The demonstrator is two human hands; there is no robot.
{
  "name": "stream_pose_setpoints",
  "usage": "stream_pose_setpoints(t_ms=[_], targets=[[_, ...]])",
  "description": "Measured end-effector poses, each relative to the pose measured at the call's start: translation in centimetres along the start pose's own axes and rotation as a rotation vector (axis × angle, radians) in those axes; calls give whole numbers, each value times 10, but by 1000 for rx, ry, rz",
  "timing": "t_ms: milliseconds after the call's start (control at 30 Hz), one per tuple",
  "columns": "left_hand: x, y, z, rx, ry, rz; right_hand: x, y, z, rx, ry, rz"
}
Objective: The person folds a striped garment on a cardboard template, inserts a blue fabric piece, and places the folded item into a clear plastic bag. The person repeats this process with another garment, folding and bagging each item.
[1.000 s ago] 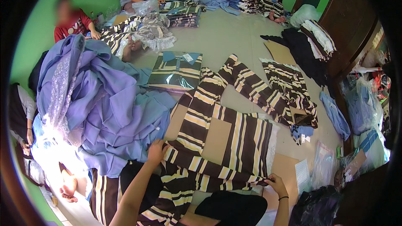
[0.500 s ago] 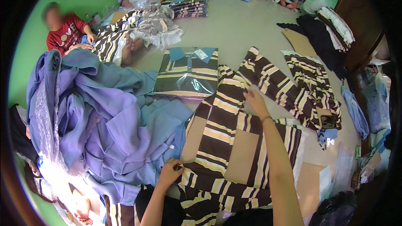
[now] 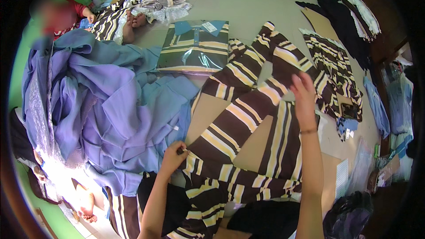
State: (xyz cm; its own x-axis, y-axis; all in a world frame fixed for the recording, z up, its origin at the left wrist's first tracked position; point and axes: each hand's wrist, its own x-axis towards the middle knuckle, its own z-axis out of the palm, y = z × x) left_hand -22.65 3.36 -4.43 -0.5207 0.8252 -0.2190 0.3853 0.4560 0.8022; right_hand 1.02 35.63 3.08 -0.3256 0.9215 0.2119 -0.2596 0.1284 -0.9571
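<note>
While your left hand (image 3: 174, 152) pinches the hem of the striped shirt (image 3: 241, 124) at seven o'clock, your right hand (image 3: 303, 95) lies flat and open on its sleeve at two o'clock. A bagged shirt (image 3: 195, 46) lies at twelve o'clock, with blue cloth (image 3: 110, 106) heaped at nine.

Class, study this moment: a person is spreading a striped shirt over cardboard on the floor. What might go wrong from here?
1. The right hand stretches one sleeve of the striped shirt far out; it may lie crooked on the cardboard.
2. The blue fabric pile crowds the left hand and could snag the hem.
</note>
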Motion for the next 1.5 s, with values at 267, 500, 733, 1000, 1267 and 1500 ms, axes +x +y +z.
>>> stream_pose_setpoints(t_ms=[267,500,733,1000,1267,1500], targets=[[1,-8,8,-79,67,-83,-212,-19,-189,-20,300,721],[-4,7,21,391,174,477,-241,-14,-181,-559,91,560],[-3,8,22,206,174,198,-234,-17,-171,-826,202,333],[-37,17,35,743,175,601,-288,-31,-197,-999,-142,447],[-25,-3,33,789,90,448,-279,-29,-214,-1336,93,510],[-43,-9,42,554,481,290,-228,-230,-115,-1023,521,-349]])
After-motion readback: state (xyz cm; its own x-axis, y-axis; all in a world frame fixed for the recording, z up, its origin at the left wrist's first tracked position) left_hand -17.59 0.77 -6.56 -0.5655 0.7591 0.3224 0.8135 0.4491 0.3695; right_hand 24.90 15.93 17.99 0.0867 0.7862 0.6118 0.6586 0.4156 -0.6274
